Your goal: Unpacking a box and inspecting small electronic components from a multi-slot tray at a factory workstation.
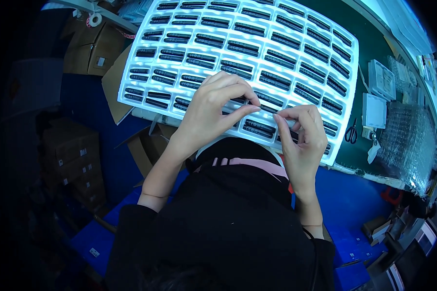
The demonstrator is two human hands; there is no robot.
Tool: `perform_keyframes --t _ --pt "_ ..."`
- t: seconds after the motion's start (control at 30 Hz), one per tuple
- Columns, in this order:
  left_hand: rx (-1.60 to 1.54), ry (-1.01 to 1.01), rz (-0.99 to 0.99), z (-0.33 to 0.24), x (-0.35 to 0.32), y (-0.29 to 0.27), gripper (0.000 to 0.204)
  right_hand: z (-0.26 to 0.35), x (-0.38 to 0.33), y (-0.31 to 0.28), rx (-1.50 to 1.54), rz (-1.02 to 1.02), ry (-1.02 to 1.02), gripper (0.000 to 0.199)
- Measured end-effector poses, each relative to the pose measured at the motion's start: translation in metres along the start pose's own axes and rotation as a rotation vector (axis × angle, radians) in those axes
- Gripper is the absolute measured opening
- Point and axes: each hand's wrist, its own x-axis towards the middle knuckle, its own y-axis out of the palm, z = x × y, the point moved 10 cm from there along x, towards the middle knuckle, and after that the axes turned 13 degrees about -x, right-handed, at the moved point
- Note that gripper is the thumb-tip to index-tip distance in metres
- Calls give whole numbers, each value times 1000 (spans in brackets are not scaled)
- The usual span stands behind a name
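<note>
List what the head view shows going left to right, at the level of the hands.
Cardboard boxes → left hand → thin dark strip pinched between both hands → right hand → scissors → clear bubble-wrap bundle.

Tray (238,29) lies on counter (374,53), rows of small parts (243,48) in its pockets. Scissors (351,132) right of tray. Cardboard boxes (90,48) left, below counter edge. Both hands over tray's near edge.

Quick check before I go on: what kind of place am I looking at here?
Likely a factory assembly or packing bench: a white moulded tray of small dark parts in rows, stacked clear trays at the right, and cardboard boxes on the left.
</note>
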Motion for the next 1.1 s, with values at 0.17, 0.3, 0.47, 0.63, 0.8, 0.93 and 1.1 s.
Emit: perform_keyframes --t 0.17,0.3,0.47,0.63,0.8,0.93,1.1 --pt "-203 8 -22 -13 2 -7 24 -13 6 -5 466 93 257 12" --pt "-408 8 -71 -28 3 -13 33 -19 5 -8 700 136 344 12" --pt "-556 55 -99 -36 5 -16 42 -19 5 -11 826 130 340 13" --pt "-605 87 -111 -40 6 -16 46 -17 6 -17 864 91 356 14" --pt "-652 55 -165 -42 7 -14 43 -12 3 -29 745 -2 306 13" --pt "-694 -32 -172 -42 14 -9 39 -6 2 -40 565 -84 162 13" --pt "-863 -263 -93 -29 14 9 36 3 0 -50 432 -137 3 13"
